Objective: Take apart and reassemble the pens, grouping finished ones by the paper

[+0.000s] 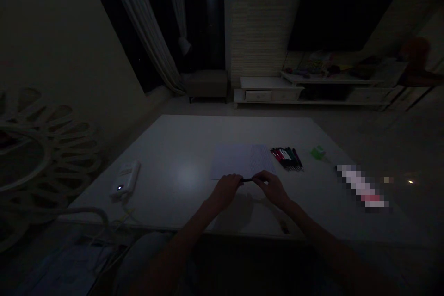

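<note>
The room is dim. My left hand (225, 192) and my right hand (272, 188) both grip a dark pen (247, 179), one at each end, holding it level just above the near edge of a sheet of lined paper (241, 162). The sheet lies on a white table (173, 148). To the right of the paper is a row of several pens (287, 158) with red, white and green parts, lying side by side. Neither hand touches that row. A green block (317, 152) lies beyond it, too dark to identify.
A white device with a blue light (125, 179) and its cable sit at the table's left. A pixelated object (362, 187) lies at the right. A small dark item (284, 227) is near the front edge. A white lattice shape (41, 162) intrudes at the left.
</note>
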Demonstrator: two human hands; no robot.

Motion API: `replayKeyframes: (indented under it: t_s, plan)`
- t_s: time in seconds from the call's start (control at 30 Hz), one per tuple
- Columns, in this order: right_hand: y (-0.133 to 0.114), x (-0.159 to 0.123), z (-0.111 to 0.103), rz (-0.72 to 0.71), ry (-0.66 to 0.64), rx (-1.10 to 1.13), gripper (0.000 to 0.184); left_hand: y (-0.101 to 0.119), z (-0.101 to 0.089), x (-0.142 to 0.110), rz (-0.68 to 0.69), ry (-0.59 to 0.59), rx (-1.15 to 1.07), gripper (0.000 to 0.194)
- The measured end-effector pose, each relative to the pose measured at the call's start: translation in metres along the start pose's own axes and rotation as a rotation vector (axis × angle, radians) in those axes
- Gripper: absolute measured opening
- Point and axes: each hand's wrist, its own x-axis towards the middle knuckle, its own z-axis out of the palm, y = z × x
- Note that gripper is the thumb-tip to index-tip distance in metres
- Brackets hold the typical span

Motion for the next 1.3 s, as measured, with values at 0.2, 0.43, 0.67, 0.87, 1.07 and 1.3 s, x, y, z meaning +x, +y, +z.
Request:
replayKeyframes:
  t_s: [0.2,0.43,0.67,0.87,1.07,1.3]
  plan:
    - [0.005,0.002,0.001,0.058,-0.022,-0.018,0.02,-0.002,0.002,-0.001,0.056,0.034,0.073,0.02]
    - [0.005,0.001,0.002,0.088,-0.054,0.007,0.02,-0.003,0.005,0.001,0.05,0.029,0.073,0.022]
    - [0.005,0.002,0.003,0.086,-0.109,-0.014,0.032,-0.003,0.004,0.006,0.044,0.043,0.032,0.022]
    - [0.005,0.004,0.006,0.238,-0.091,0.118,0.053,-0.001,0.0,0.01,0.088,0.072,0.067,0.025]
    - [0.003,0.007,0.003,0.21,-0.142,0.194,0.046,0.004,-0.009,0.011,0.065,0.026,0.078,0.026]
    - [0.001,0.006,0.004,0.24,-0.184,0.235,0.048,0.004,-0.006,0.011,0.08,0.038,0.047,0.024]
